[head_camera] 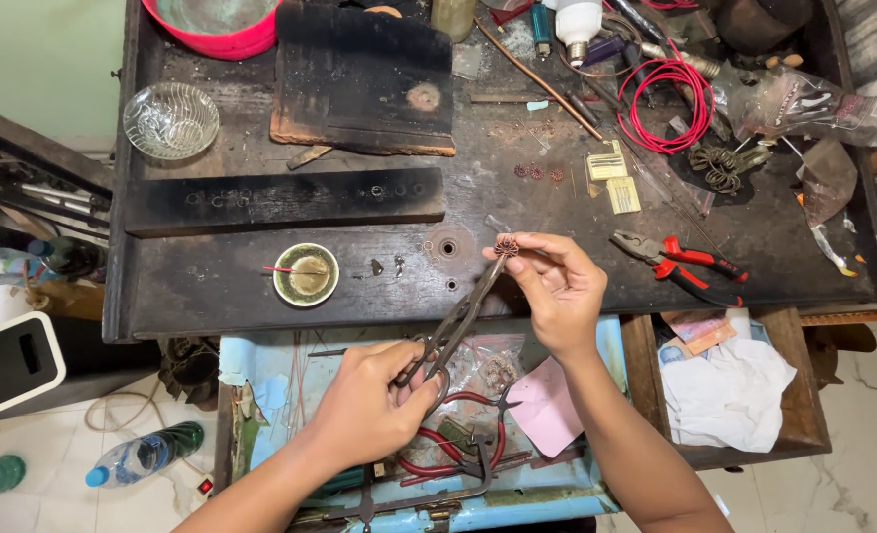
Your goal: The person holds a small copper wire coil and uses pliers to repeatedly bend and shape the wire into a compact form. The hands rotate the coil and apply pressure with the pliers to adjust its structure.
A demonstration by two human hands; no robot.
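My left hand (374,400) grips the handles of long dark metal tongs (455,321), which slant up and to the right. Their tips meet a small coiled copper-wire piece (506,246). My right hand (555,289) pinches that same piece between thumb and fingertips, just above the front edge of the dark workbench (261,296). Both hands hover over an open blue drawer (557,494) full of tools.
Red-handled pliers (683,265) lie right of my right hand. A small dish of yellowish paste (305,274) with a stick sits to the left. Farther back are a charred block (365,84), a black bar with holes (286,200), a glass bowl (170,120), red wire (667,104) and several small copper coils (539,172).
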